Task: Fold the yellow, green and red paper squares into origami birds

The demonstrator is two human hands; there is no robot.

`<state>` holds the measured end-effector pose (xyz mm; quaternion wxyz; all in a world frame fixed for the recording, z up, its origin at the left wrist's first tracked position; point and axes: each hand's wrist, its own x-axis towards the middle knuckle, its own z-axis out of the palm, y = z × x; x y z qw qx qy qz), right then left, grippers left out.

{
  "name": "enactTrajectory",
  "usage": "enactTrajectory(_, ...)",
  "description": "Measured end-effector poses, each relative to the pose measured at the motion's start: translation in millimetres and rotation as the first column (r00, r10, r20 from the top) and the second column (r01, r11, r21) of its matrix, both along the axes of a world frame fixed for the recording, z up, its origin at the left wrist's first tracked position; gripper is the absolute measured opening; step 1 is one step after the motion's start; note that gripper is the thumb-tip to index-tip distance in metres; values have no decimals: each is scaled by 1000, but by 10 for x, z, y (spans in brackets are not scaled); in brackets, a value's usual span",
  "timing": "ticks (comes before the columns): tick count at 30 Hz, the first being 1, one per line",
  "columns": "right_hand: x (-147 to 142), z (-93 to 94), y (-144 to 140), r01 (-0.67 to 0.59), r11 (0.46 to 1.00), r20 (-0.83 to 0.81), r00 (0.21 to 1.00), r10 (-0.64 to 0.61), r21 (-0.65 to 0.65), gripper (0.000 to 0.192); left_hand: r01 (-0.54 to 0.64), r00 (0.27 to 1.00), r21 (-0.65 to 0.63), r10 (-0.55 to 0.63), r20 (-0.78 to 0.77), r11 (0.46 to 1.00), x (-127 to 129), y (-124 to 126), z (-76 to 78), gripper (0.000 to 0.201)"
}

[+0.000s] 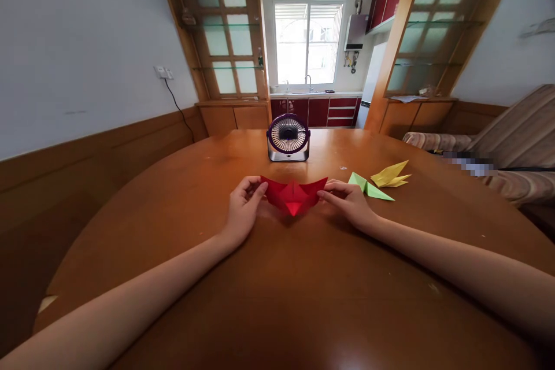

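A folded red origami paper (293,195) is held between my two hands over the middle of the table. Its two upper corners spread out to the sides, and a pointed flap hangs down at its centre. My left hand (245,203) pinches the left corner between thumb and fingers. On the other side, my right hand (348,201) grips the right corner the same way. Just beyond the right hand lies a green origami piece (376,191), partly hidden by the fingers. A yellow origami piece (389,175) rests behind it.
A small purple desk fan (288,136) stands on the brown wooden table (277,295), beyond the red paper. A striped sofa (515,127) is past the table's right edge. To the left, a black cord (178,108) hangs from a wall socket.
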<state>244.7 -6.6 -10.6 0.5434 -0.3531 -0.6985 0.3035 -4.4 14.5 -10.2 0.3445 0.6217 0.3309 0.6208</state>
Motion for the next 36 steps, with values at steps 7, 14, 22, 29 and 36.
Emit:
enactTrajectory(7, 13, 14, 26, -44, 981, -100, 995, 26, -190, 23, 53, 989, -160, -29, 144, 986, -13, 31, 10, 38)
enactTrajectory(14, 77, -5, 115, -41, 957, -160, 987, -5, -286, 15, 95, 994, -286, -79, 69, 954, -86, 83, 35, 31)
enactTrajectory(22, 116, -24, 150, -4, 951, -125, 991, -37, -308, 13, 95, 995, -377, -88, 34, 921, -120, 110, 70, 28)
enactTrajectory(29, 124, -64, 171, 18, 968, -71, 997, -37, -249, 16, 60, 994, -370, -88, -59, 927, -146, 130, 48, 30)
enactTrajectory(36, 126, -116, 188, 58, 983, -12, 998, -61, -175, 36, -16, 913, -184, -60, -404, 983, -219, 217, 18, 25)
